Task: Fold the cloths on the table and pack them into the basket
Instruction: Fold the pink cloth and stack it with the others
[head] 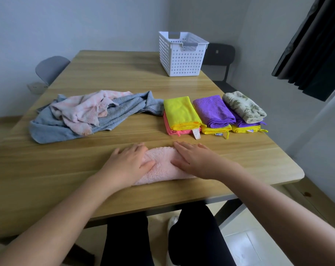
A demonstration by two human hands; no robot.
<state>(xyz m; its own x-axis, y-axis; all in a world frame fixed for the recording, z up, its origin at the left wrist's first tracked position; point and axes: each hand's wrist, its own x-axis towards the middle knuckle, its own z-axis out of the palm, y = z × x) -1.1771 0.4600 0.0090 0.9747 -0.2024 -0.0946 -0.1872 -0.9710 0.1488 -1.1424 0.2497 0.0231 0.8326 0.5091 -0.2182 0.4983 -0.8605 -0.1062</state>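
Observation:
A folded pale pink cloth [162, 166] lies near the table's front edge. My left hand [129, 161] presses flat on its left part, and my right hand [193, 160] presses flat on its right part, fingers straight. Behind it stand three folded stacks: a yellow cloth [180, 112] on a pink one, a purple cloth [213, 110] on a yellow one, and a leaf-print cloth [244, 106] on purple and yellow ones. An unfolded blue towel [122, 110] with a crumpled pale pink cloth [82, 110] on it lies at the left. The white perforated basket [182, 60] stands at the far right.
The wooden table [109, 73] has its right edge close to the folded stacks. A grey chair [50, 68] stands at the far left, a black chair [220, 56] behind the basket. A dark curtain [316, 45] hangs at the right.

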